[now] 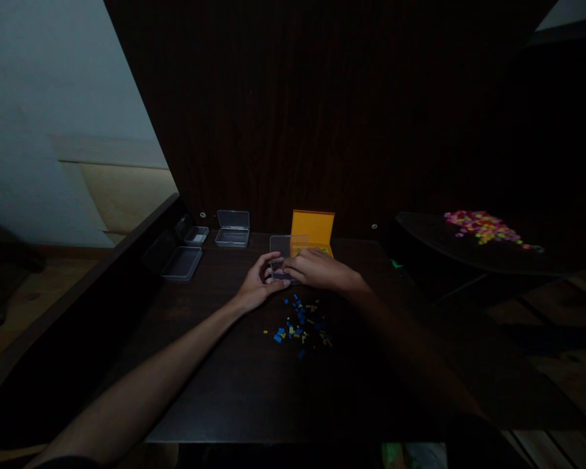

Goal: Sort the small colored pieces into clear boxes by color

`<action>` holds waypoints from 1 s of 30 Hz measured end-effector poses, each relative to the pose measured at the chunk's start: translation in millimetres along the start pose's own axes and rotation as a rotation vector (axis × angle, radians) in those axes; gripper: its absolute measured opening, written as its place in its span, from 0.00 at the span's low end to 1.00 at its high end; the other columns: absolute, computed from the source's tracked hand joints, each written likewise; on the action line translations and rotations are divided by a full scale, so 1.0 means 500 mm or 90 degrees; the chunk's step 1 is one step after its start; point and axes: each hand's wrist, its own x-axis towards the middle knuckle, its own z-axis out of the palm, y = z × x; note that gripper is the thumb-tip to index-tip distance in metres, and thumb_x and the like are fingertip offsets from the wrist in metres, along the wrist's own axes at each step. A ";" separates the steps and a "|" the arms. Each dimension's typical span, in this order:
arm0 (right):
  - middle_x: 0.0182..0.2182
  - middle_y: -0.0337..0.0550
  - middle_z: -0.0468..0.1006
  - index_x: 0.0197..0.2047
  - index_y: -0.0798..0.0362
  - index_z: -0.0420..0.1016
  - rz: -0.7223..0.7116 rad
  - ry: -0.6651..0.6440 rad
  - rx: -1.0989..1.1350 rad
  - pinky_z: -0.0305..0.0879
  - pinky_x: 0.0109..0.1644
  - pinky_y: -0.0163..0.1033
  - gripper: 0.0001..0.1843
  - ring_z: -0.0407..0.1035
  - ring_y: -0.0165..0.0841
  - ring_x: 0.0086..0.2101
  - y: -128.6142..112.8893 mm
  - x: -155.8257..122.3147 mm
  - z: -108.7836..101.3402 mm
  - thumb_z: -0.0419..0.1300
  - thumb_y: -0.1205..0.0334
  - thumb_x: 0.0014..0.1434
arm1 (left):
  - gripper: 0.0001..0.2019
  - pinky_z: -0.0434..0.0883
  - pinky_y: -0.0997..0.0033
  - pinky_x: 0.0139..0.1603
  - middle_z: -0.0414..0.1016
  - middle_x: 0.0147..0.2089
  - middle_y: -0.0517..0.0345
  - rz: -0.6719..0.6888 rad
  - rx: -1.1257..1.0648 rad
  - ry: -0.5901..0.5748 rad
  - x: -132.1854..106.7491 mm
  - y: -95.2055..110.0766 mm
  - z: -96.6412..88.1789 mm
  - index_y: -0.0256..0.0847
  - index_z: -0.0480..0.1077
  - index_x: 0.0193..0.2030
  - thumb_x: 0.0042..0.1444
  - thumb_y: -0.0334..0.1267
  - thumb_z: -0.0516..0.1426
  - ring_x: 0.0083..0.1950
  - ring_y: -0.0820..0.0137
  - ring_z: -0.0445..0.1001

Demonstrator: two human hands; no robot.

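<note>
A small clear plastic box [279,243] stands on the dark table with its lid raised. My left hand [260,281] is curled round the box's left side, thumb along the near edge. Over the right part of the box lies my right hand [320,268], its fingers bent together and reaching inside. Whatever those fingertips hold is too small and dark to make out. Just behind my right hand, a yellow box [313,226] has its lid up, with some green bits inside. Nearer to me, small blue and yellow building bricks [300,316] lie scattered in a loose heap.
Further clear boxes stand to the left: an open one [233,236] at the back, a smaller one [196,235], and another [182,263] nearer. Many pink and yellow pieces [483,227] lie on a dark surface at right. A raised wooden edge [92,286] borders the table's left.
</note>
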 end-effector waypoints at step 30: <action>0.37 0.44 0.80 0.45 0.48 0.79 -0.070 -0.013 0.099 0.57 0.36 0.34 0.13 0.71 0.33 0.35 0.012 0.013 0.014 0.56 0.65 0.59 | 0.34 0.72 0.64 0.50 0.67 0.58 0.48 0.010 0.011 -0.044 -0.002 -0.008 -0.006 0.42 0.61 0.55 0.40 0.32 0.67 0.52 0.65 0.72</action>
